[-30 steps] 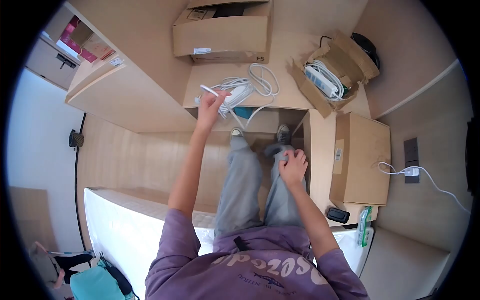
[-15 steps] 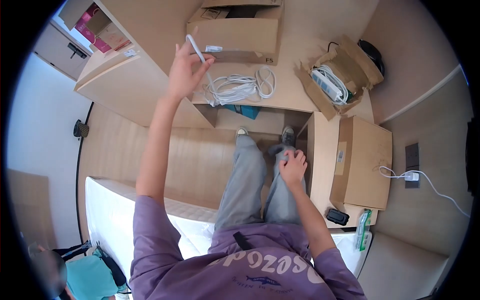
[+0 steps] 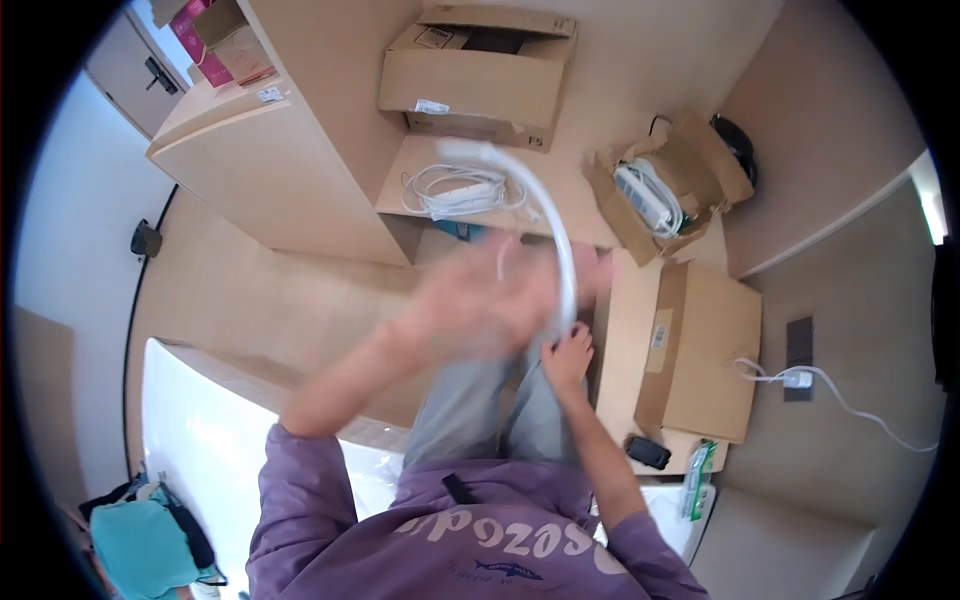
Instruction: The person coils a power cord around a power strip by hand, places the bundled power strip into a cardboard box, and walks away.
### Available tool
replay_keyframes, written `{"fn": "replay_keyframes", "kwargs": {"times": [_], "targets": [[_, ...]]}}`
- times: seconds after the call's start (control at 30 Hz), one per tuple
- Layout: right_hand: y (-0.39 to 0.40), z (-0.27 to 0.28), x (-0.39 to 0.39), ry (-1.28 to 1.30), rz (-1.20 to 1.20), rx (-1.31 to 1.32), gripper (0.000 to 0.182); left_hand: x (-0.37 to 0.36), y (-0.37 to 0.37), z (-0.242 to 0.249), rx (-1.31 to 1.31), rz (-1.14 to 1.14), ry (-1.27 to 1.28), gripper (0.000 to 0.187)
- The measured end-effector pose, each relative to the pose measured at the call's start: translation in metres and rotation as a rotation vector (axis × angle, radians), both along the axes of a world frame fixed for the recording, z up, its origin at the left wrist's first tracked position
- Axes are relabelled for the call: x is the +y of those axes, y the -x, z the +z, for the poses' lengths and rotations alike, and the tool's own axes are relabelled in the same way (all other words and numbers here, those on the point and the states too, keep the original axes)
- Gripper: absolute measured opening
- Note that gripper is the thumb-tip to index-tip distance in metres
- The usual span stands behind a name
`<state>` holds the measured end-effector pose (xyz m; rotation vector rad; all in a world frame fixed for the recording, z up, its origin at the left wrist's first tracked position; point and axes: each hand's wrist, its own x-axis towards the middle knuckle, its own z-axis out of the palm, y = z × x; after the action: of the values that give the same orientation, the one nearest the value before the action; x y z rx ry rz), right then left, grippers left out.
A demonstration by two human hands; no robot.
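My left hand is raised in front of my legs, smeared by motion. A white cable arches up beside it; the blur hides how the fingers meet it. My right hand rests on my grey trousers at the right thigh, fingers apart, near the cable's lower end. Beyond the hands, a bundle of white cable lies loosely coiled on the wooden desk. To its right, an open cardboard box holds a white power strip with coiled cord.
A large cardboard box stands at the back of the desk. Another box is on the right, near a black case and a green packet. A plugged-in charger is on the right wall. A plastic-covered mattress lies behind.
My left hand has swung from above the desk toward my lap, bringing the white cable with it. My right hand remains on the thigh. The whole view has shifted slightly.
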<state>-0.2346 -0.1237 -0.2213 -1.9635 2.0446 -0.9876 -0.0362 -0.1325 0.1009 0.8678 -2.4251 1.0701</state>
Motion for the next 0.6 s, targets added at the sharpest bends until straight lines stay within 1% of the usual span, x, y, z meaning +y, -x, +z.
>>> {"fn": "replay_keyframes", "kwargs": {"times": [0.07,0.1,0.13,0.17,0.2,0.23,0.27,0.3,0.33,0.37,0.4,0.43,0.47,0.5,0.57,0.6], "targets": [[0.008,0.001,0.002,-0.058,0.095,-0.047,0.034,0.028,0.018,-0.040,0.053,-0.209,-0.007,0.043],[0.013,0.012,0.007,-0.240,0.179,-0.045,0.036,0.041,0.027,-0.061,0.070,-0.312,-0.008,0.045],[0.000,0.029,0.011,-0.240,0.103,-0.021,0.034,0.056,0.037,-0.074,0.113,-0.306,-0.107,0.042],[-0.001,0.016,0.011,-0.212,0.112,-0.055,0.032,0.070,0.048,-0.087,0.160,-0.298,-0.203,0.039],[-0.005,0.010,0.014,-0.107,0.128,-0.136,0.029,0.086,0.055,-0.098,0.169,-0.227,-0.297,0.030],[-0.008,0.004,0.015,-0.003,0.145,-0.221,0.027,0.102,0.062,-0.111,0.276,-0.208,-0.416,0.030],[-0.001,-0.012,0.014,-0.113,0.185,-0.410,0.027,0.120,0.069,-0.126,0.383,-0.187,-0.535,0.029],[0.007,-0.031,0.007,-0.198,0.166,-0.808,0.028,0.132,0.072,-0.134,0.490,-0.164,-0.655,0.029],[0.014,-0.048,0.000,-0.286,0.135,-1.205,0.030,0.139,0.068,-0.134,0.558,-0.189,-0.707,0.027],[0.020,-0.057,-0.004,-0.376,0.090,-1.601,0.032,0.142,0.063,-0.132,0.523,-0.189,-0.710,0.025],[0.024,-0.040,-0.001,-0.364,0.127,-1.940,0.037,0.143,0.056,-0.130,0.487,-0.190,-0.713,0.023],[0.017,0.028,0.004,-0.493,-0.009,-2.306,0.033,0.143,0.049,-0.129,0.449,-0.193,-0.715,0.022],[0.015,0.048,0.002,-0.544,0.034,-2.311,0.029,0.139,0.041,-0.130,0.519,-0.245,-0.720,0.020],[0.016,0.058,-0.001,-0.592,0.077,-2.317,0.024,0.135,0.035,-0.133,0.543,-0.288,-0.822,0.023],[0.033,0.070,-0.007,-0.600,0.369,-2.315,0.019,0.130,0.023,-0.136,0.590,-0.385,-1.030,0.029],[0.034,0.090,-0.008,-0.600,0.515,-2.302,0.016,0.124,0.015,-0.134,0.622,-0.430,-1.087,0.045]]}}
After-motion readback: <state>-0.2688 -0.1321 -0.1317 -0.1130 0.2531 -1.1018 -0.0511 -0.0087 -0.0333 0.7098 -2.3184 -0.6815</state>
